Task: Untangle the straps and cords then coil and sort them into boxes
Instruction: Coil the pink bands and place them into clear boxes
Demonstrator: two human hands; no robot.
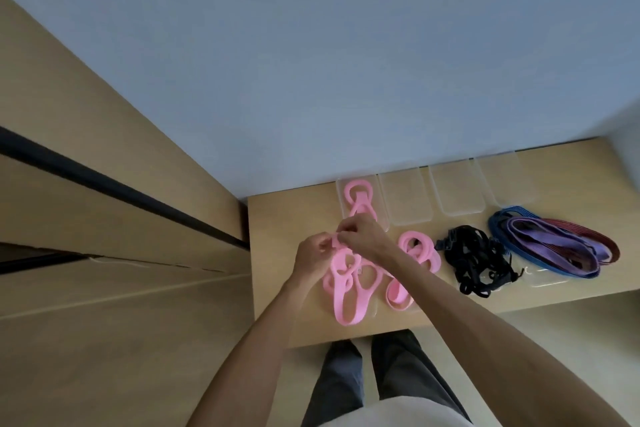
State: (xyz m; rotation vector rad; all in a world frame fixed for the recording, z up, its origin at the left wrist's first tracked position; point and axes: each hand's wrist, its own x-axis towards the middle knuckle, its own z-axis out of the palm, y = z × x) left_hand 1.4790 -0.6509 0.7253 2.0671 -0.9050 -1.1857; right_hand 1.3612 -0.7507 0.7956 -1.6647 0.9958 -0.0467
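Note:
A tangle of pink straps (349, 279) lies on the wooden table (277, 253), one end reaching into the leftmost clear box (341, 191). My left hand (313, 255) and my right hand (363, 236) meet above the tangle and both pinch a pink strap between their fingertips. More pink loops (417, 248) lie just right of my right wrist. A black cord bundle (476, 260) sits further right. A pile of blue, purple and red straps (554, 244) lies at the table's right end.
Three more clear boxes (405, 201) (455, 192) (504, 180) stand in a row along the table's far edge by the blue wall. Clear plastic lids (545, 279) lie under the bundles. Wooden panels (104, 184) rise at the left. My legs (381, 378) show below the table's near edge.

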